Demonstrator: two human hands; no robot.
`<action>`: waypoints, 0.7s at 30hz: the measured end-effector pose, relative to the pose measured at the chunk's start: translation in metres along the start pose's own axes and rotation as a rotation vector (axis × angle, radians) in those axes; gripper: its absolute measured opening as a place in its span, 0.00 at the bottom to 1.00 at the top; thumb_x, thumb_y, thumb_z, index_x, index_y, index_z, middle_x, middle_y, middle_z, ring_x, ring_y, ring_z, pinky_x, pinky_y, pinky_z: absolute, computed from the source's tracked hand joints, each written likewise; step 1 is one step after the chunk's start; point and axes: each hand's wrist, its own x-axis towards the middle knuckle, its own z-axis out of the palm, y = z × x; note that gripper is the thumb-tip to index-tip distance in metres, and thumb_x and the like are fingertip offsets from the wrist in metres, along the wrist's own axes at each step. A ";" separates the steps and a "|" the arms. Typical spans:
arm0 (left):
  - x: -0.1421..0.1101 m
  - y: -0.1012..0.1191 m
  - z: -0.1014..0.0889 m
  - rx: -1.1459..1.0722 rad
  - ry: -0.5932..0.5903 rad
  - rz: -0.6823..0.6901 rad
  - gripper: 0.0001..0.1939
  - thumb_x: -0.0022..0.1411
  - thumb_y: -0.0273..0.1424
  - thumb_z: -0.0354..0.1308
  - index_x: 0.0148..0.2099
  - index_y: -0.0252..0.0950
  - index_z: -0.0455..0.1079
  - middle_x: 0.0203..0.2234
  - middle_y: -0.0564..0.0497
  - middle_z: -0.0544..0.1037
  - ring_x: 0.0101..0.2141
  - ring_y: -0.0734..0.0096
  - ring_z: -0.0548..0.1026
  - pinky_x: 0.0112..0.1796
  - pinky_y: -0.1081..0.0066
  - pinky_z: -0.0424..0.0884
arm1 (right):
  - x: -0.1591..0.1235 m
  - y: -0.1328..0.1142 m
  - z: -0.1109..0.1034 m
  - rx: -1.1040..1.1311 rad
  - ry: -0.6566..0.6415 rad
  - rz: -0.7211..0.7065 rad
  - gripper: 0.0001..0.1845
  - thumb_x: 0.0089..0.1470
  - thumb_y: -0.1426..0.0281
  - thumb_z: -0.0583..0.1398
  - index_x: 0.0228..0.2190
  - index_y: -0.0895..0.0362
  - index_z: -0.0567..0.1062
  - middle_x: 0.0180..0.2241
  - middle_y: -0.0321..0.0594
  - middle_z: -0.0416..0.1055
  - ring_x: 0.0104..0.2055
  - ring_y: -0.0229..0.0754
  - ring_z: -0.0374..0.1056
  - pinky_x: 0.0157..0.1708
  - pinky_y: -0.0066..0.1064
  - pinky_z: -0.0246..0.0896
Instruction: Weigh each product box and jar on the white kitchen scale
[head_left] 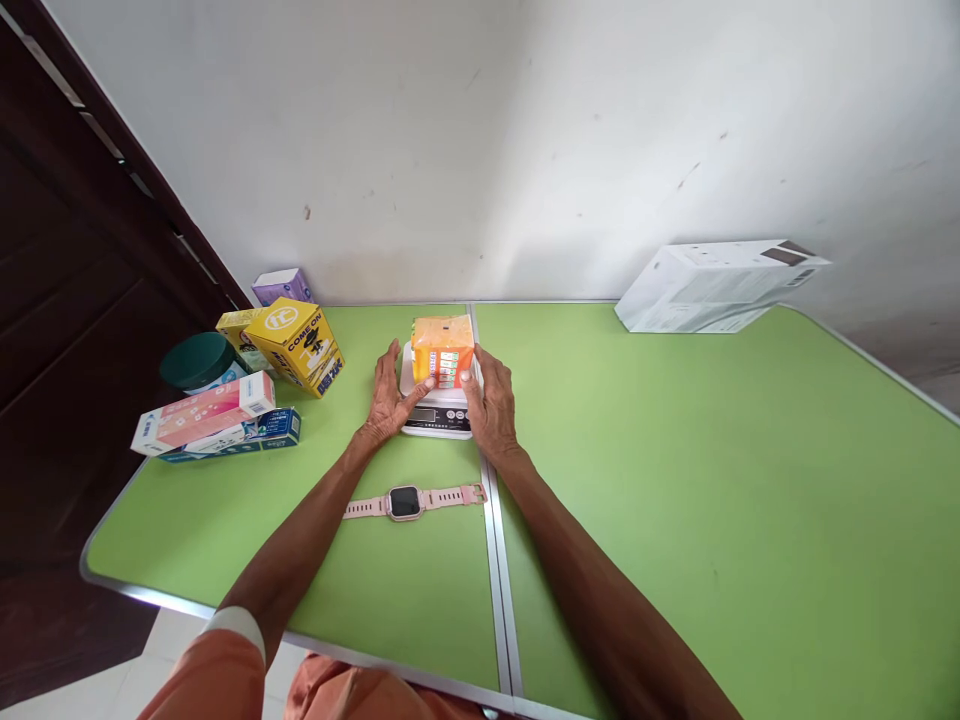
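Note:
An orange packet (442,345) with printed panels on its front rests on the platform of a white kitchen scale (437,433). The scale's dark display and buttons face me. My left hand (388,398) is at the packet's left side, its fingers stretched and apart from it, the thumb reaching the lower front. At the right side, my right hand (491,405) has its thumb on the packet's lower front corner and its fingers along the side, gripping that edge. Nearer me, a pink smartwatch (405,502) lies flat, its strap stretched out; my left forearm covers one strap end.
To the left stand a yellow box (300,345), a purple box (283,287) and a green-lidded jar (199,362). A pink carton (206,413) lies over a blue carton (281,430). A white box (712,287) sits against the wall on the right. A metal-edged seam (499,580) divides the green table.

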 end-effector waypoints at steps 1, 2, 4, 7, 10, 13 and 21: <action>0.002 0.001 -0.001 0.014 -0.003 0.014 0.52 0.62 0.58 0.69 0.78 0.42 0.54 0.73 0.34 0.62 0.74 0.39 0.60 0.71 0.41 0.60 | 0.001 0.000 0.001 0.003 -0.007 -0.003 0.33 0.74 0.47 0.47 0.66 0.52 0.72 0.63 0.54 0.74 0.66 0.58 0.66 0.67 0.59 0.62; 0.003 0.003 -0.001 0.029 -0.008 0.027 0.52 0.61 0.59 0.69 0.78 0.42 0.55 0.72 0.35 0.63 0.73 0.39 0.60 0.71 0.42 0.59 | 0.002 0.000 0.003 0.004 -0.012 -0.005 0.33 0.74 0.47 0.47 0.64 0.52 0.73 0.62 0.54 0.74 0.65 0.58 0.67 0.67 0.59 0.63; 0.006 0.006 -0.002 0.062 -0.026 0.051 0.51 0.61 0.60 0.69 0.76 0.42 0.58 0.71 0.36 0.66 0.72 0.40 0.63 0.71 0.42 0.60 | 0.003 0.000 0.005 0.000 -0.017 -0.012 0.32 0.74 0.46 0.47 0.61 0.52 0.75 0.60 0.54 0.76 0.64 0.59 0.68 0.65 0.60 0.64; 0.011 0.011 -0.002 0.099 -0.059 0.067 0.46 0.62 0.61 0.67 0.72 0.41 0.64 0.66 0.36 0.72 0.68 0.40 0.67 0.69 0.44 0.63 | 0.005 0.000 0.007 -0.028 -0.008 -0.017 0.31 0.74 0.46 0.48 0.58 0.52 0.76 0.57 0.55 0.76 0.61 0.60 0.69 0.63 0.60 0.65; 0.017 0.014 0.002 0.105 -0.078 0.067 0.45 0.61 0.62 0.67 0.70 0.39 0.67 0.62 0.36 0.75 0.65 0.38 0.70 0.67 0.45 0.65 | 0.005 0.000 0.006 -0.067 0.003 -0.020 0.29 0.74 0.46 0.48 0.54 0.53 0.76 0.54 0.55 0.77 0.57 0.60 0.69 0.60 0.59 0.66; 0.023 0.017 0.005 0.128 -0.102 0.050 0.46 0.59 0.61 0.69 0.69 0.40 0.68 0.60 0.37 0.77 0.63 0.37 0.72 0.65 0.43 0.67 | 0.003 0.002 0.004 -0.125 0.017 -0.010 0.28 0.74 0.46 0.48 0.48 0.53 0.76 0.47 0.54 0.77 0.52 0.60 0.70 0.55 0.56 0.67; 0.020 0.030 -0.002 0.140 -0.100 0.011 0.42 0.61 0.57 0.71 0.68 0.40 0.68 0.62 0.39 0.78 0.63 0.40 0.72 0.65 0.43 0.67 | 0.011 -0.014 -0.007 -0.185 0.059 -0.103 0.28 0.73 0.44 0.49 0.37 0.51 0.73 0.35 0.48 0.74 0.41 0.56 0.68 0.42 0.48 0.67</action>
